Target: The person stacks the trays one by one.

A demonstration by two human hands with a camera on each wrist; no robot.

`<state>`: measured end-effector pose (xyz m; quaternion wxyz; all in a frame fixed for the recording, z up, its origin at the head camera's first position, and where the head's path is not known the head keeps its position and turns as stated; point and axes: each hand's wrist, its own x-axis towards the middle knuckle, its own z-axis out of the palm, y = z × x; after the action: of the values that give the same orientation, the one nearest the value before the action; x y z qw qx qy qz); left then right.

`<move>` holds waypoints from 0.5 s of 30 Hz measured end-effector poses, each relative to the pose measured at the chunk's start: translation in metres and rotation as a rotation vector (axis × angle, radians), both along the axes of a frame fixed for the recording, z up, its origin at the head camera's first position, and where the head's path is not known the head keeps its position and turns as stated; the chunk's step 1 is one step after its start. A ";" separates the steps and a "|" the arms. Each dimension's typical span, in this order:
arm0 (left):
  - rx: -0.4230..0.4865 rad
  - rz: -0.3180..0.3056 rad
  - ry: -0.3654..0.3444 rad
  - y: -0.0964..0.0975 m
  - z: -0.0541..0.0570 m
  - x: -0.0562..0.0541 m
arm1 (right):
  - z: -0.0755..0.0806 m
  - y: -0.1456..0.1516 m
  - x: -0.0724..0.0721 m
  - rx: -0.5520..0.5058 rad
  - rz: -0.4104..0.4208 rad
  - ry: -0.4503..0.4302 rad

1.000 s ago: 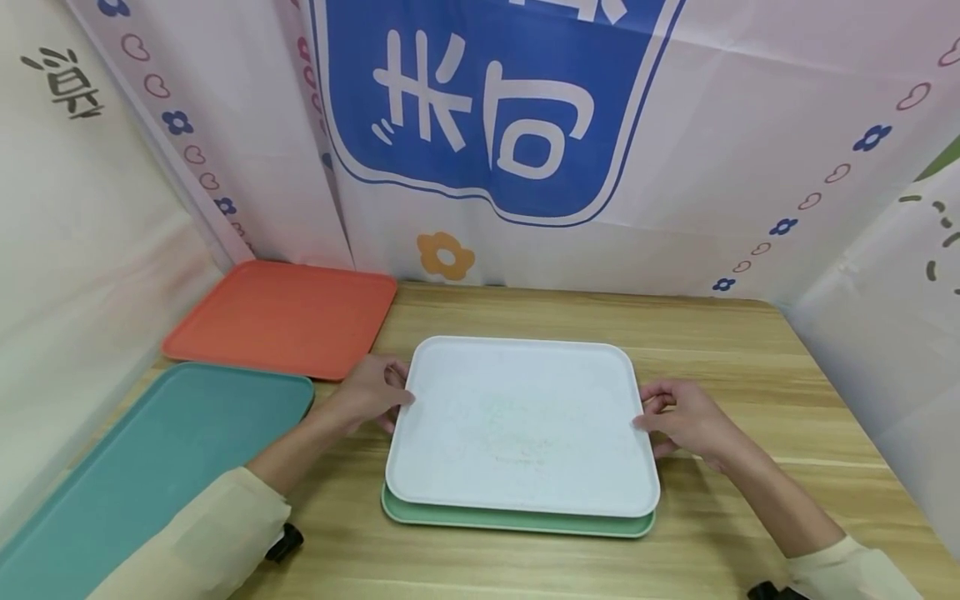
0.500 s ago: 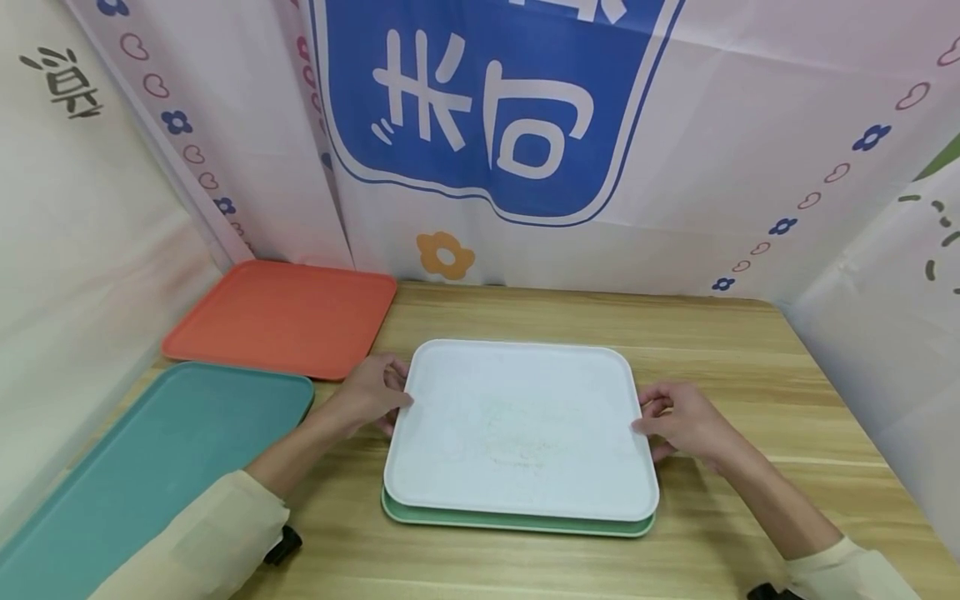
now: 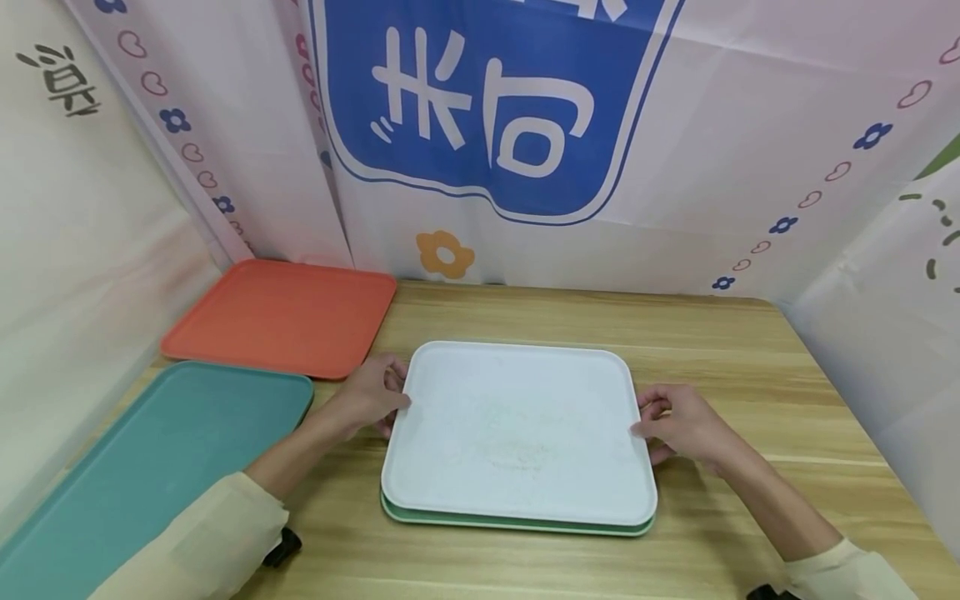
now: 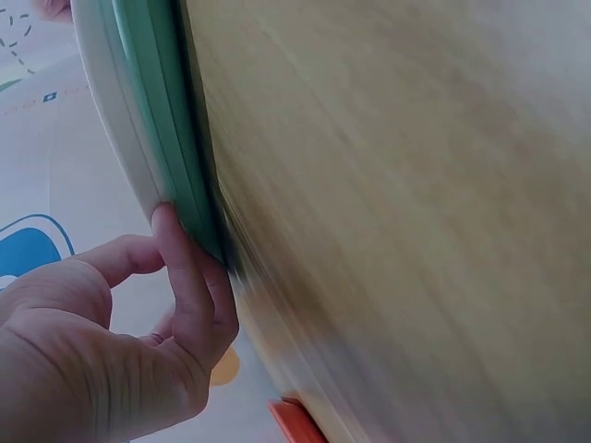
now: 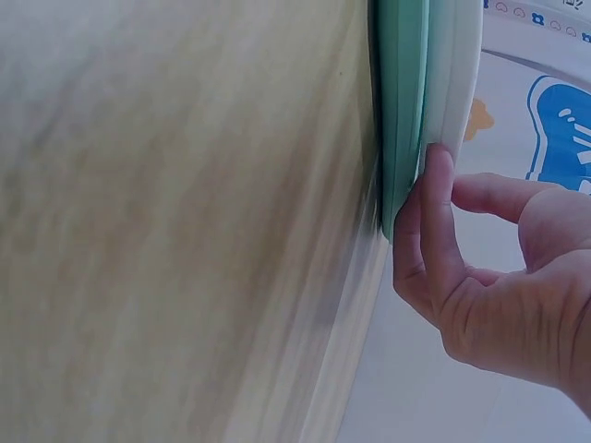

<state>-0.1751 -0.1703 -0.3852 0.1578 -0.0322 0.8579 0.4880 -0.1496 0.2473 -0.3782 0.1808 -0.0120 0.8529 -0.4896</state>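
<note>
A white rectangular tray (image 3: 517, 425) lies over a green tray (image 3: 517, 524), whose front rim shows as a thin strip below it. My left hand (image 3: 369, 392) pinches the white tray's left edge, thumb on top and fingers curled underneath. On the opposite side, my right hand (image 3: 681, 423) pinches the right edge the same way. Both wrist views show fingertips at the white rim, right beside the stacked green rim (image 4: 162, 101). Most of the green tray is hidden under the white one.
An orange-red tray (image 3: 281, 317) lies at the back left of the wooden table (image 3: 757, 358). In front of it is a teal tray (image 3: 172, 450), near my left forearm. Printed cloth walls (image 3: 712, 150) stand around the table's back and sides.
Both hands have brought the white tray slightly toward me and down over the green tray, so less of the green front rim shows. The other trays have not moved.
</note>
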 end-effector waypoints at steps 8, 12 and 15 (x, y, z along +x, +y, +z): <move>-0.026 -0.003 0.013 0.000 -0.002 0.000 | -0.002 0.000 0.001 -0.009 -0.005 0.000; -0.021 -0.005 0.015 0.001 -0.002 0.000 | -0.002 -0.001 0.001 -0.014 -0.013 -0.004; -0.019 -0.008 0.016 0.001 -0.002 0.000 | -0.003 -0.001 0.001 -0.015 -0.017 -0.003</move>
<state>-0.1748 -0.1697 -0.3867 0.1524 -0.0262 0.8639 0.4794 -0.1484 0.2466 -0.3811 0.1776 -0.0055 0.8490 -0.4977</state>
